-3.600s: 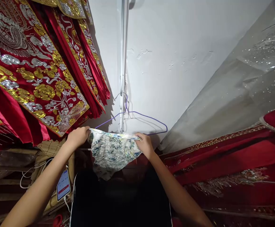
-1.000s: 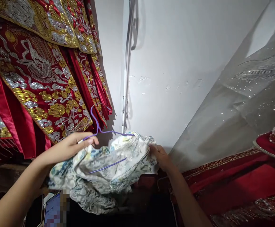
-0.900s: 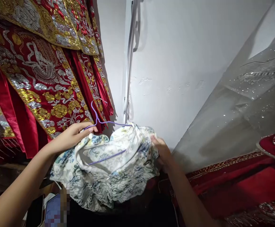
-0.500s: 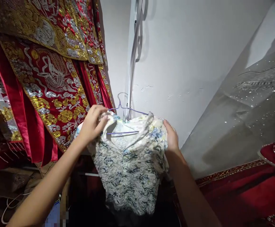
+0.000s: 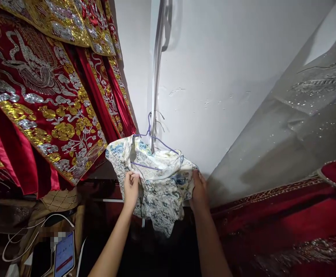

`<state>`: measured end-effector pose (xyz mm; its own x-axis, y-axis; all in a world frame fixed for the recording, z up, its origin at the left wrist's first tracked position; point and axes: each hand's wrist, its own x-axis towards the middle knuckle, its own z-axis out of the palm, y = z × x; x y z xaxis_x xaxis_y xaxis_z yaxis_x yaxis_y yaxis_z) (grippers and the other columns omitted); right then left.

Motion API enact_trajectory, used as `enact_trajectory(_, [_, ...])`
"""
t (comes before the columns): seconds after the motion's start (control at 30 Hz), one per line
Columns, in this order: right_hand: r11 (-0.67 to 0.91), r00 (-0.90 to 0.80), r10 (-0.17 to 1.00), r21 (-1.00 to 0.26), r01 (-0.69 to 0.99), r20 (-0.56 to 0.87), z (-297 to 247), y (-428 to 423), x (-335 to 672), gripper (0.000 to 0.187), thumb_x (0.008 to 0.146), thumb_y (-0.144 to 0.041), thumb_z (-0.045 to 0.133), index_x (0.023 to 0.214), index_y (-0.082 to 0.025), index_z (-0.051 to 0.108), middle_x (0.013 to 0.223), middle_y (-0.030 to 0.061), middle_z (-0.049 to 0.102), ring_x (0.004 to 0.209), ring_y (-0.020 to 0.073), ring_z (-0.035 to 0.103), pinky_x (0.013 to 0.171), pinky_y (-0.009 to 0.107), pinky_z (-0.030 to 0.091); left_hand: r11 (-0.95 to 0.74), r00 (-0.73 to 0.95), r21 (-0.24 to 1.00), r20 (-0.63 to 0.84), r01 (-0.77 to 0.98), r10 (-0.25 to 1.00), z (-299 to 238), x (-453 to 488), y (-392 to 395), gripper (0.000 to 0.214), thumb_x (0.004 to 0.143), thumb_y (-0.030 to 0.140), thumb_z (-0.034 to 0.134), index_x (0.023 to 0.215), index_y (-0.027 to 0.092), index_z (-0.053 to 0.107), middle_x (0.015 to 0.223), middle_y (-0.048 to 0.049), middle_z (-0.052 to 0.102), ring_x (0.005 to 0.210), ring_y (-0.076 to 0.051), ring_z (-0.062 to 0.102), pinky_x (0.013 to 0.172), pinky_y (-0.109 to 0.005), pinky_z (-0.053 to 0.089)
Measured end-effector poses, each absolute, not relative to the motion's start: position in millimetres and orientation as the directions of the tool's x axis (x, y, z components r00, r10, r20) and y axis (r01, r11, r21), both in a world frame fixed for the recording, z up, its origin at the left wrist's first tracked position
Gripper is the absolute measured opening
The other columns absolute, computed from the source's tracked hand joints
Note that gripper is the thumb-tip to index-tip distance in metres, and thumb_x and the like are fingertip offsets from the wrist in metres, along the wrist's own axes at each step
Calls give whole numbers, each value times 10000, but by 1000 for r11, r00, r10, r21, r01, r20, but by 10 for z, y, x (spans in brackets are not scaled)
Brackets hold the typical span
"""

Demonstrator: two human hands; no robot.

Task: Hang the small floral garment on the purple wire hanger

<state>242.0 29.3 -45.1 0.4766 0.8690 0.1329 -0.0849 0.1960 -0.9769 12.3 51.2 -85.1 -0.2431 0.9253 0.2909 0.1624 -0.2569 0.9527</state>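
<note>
A white short-sleeved blouse with a blue and yellow floral print hangs on a thin purple wire hanger. The hanger's hook sits against the white pole in the wall corner. My left hand pinches the blouse's front just below the neckline on the left. On the other side, my right hand grips the sleeve edge, its fingers partly behind the cloth. Through the open neckline the hanger's lower bar shows.
Red garments with gold and silver embroidery hang on the left. A sparkly sheer grey-white fabric and red cloth are at right. Bottom left lie a lit phone and a white cable. A white pole runs up the wall.
My left hand has moved down from the left shoulder to the blouse's front below the neckline. My right hand has slid slightly lower and left. The phone has come into fuller view.
</note>
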Motion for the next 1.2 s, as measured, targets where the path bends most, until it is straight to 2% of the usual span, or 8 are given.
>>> enact_trajectory(0.2, [274, 773, 558, -946, 173, 303, -911, 75, 2426, 388, 904, -501, 561, 1191, -241, 590, 1176, 71, 649, 1097, 251, 605, 851, 355, 514, -246, -167, 961, 266, 128, 949, -864, -29, 364, 319, 930, 548, 471, 817, 249, 459, 753, -5, 461, 725, -190, 507, 686, -300, 442])
enact_trajectory(0.27, [214, 665, 691, -959, 185, 282, -1007, 4, 2249, 311, 916, -524, 536, 994, -237, 627, 953, 59, 668, 897, 245, 625, 755, 353, 510, -220, -122, 972, 230, 86, 966, -880, -22, 226, 332, 931, 556, 474, 820, 243, 472, 765, -12, 487, 739, -191, 520, 702, -306, 449])
enact_trajectory(0.37, [51, 186, 980, -992, 118, 72, -1058, 7, 1868, 462, 936, -628, 423, 783, -245, 633, 712, 53, 636, 681, 244, 598, 630, 376, 484, -176, -2, 984, 176, 5, 984, -816, 13, 65, 334, 919, 549, 512, 806, 234, 493, 755, -14, 508, 731, -191, 529, 711, -314, 453])
enact_trajectory(0.47, [-37, -69, 997, -993, 110, -45, -1079, 72, 1523, 505, 889, -701, 453, 683, -263, 601, 643, 48, 624, 620, 241, 580, 604, 395, 466, -133, 157, 988, 144, -80, 977, -669, 15, -37, 284, 920, 494, 544, 807, 233, 528, 756, -20, 550, 739, -198, 561, 733, -325, 468])
enact_trajectory(0.67, [-37, -54, 998, -998, 54, -39, -1098, 17, 1393, 531, 899, -655, 444, 550, -255, 435, 499, 6, 460, 453, 175, 451, 503, 351, 392, -154, 137, 982, 168, -111, 976, -747, -73, -235, 190, 927, 398, 566, 906, 209, 573, 995, -72, 666, 991, -248, 630, 884, -350, 475])
enact_trajectory(0.8, [24, -81, 997, -998, 53, 19, -1015, -149, 1517, 410, 902, -559, 531, 645, -240, 515, 584, 23, 512, 508, 174, 471, 522, 332, 394, -204, 98, 979, 200, 25, 975, -1103, 21, -310, 298, 866, 302, 653, 1136, 218, 556, 1215, -97, 628, 1208, -270, 560, 1037, -383, 403])
enact_trajectory(1.03, [-53, -319, 945, -997, 58, -69, -708, -236, 1594, 372, 924, -484, 531, 685, -209, 601, 466, 10, 551, 384, 121, 405, 433, 271, 306, -294, 13, 920, 301, 258, 954, -1176, 279, -309, 176, 962, 312, 493, 827, 201, 517, 773, -10, 553, 756, -175, 544, 719, -269, 428])
enact_trajectory(1.2, [78, -118, 989, -994, -80, 87, -33, 337, 1619, 358, 893, -502, 562, 726, -187, 601, 486, -28, 551, 388, 83, 391, 397, 219, 272, -409, 176, 814, 370, 413, 912, -1212, 328, -291, 168, 975, 234, 429, 827, 203, 505, 833, -32, 563, 801, -180, 551, 746, -273, 423])
